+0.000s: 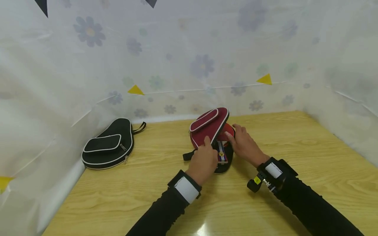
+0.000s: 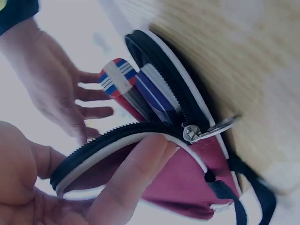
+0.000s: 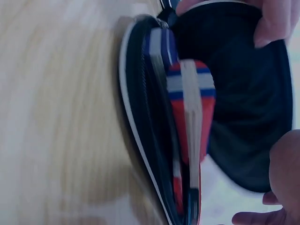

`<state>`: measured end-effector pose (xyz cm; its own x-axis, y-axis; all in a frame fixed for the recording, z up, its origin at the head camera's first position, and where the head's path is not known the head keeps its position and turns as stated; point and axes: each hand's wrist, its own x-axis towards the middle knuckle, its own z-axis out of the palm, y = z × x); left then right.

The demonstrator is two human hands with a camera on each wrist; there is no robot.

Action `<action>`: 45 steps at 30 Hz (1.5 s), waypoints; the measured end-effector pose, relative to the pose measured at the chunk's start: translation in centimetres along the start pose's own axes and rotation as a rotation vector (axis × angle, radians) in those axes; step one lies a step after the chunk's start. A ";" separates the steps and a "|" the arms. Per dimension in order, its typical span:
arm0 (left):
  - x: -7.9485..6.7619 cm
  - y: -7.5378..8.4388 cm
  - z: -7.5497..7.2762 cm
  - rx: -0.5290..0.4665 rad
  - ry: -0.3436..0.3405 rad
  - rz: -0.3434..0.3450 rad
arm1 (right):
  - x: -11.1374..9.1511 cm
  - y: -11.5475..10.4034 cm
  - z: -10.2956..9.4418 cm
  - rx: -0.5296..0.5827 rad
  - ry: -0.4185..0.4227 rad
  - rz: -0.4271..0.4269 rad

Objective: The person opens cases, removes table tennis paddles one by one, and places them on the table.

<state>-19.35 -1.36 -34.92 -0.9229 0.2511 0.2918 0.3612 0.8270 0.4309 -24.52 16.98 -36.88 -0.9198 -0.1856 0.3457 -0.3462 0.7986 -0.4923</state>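
A dark red table tennis paddle case (image 1: pixel 208 127) is unzipped on the table, its lid lifted. My left hand (image 1: pixel 203 164) holds the lid by its edge, thumb and fingers on either side of the zipper rim in the left wrist view. Inside lie two table tennis paddles with striped handles. One handle (image 3: pixel 190 108) is red, blue and white and stands up out of the opening; the other handle (image 2: pixel 157 96) is blue and white, deeper inside. My right hand (image 1: pixel 246 146), fingers spread, is beside a red paddle face (image 1: pixel 227 131) at the case's right edge.
A black paddle case (image 1: pixel 107 147) with white piping lies zipped at the table's left edge. Behind the wooden table (image 1: pixel 289 150) hangs a pale flowered sheet (image 1: pixel 189 65), which also closes off both sides.
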 end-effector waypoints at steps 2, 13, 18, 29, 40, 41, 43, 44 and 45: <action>-0.4 -0.7 -0.7 -0.106 0.017 0.009 | 0.0 -0.3 0.4 0.014 -0.043 0.004; -1.0 -3.2 -3.1 -0.206 0.140 0.054 | 0.2 -2.0 1.8 -0.048 -0.260 -0.104; -0.8 -4.2 -3.9 -0.116 0.244 0.025 | 0.6 -2.5 1.6 -0.063 -0.340 -0.071; 0.2 -8.9 -5.1 0.232 0.207 -0.176 | 1.3 -2.8 1.2 -0.075 -0.398 -0.037; 0.5 -11.7 -4.5 0.165 -0.468 -0.197 | 1.2 -3.4 1.1 -0.094 -0.386 -0.059; 0.5 -11.6 -4.5 0.171 -0.479 -0.192 | 1.2 -3.4 1.1 -0.096 -0.386 -0.057; 0.5 -11.2 -4.4 0.181 -0.496 -0.183 | 1.3 -3.4 0.9 -0.098 -0.390 -0.050; 0.4 -10.9 -4.3 0.185 -0.505 -0.181 | 1.2 -3.4 0.8 -0.097 -0.394 -0.041; 0.3 -10.7 -4.2 0.187 -0.511 -0.176 | 1.2 -3.4 0.8 -0.099 -0.396 -0.032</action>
<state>-22.95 -12.19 -35.86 -0.9310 0.2746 -0.2403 0.2098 0.9416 0.2632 -24.63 13.63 -35.41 -0.9156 -0.4019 0.0153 -0.3740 0.8366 -0.4002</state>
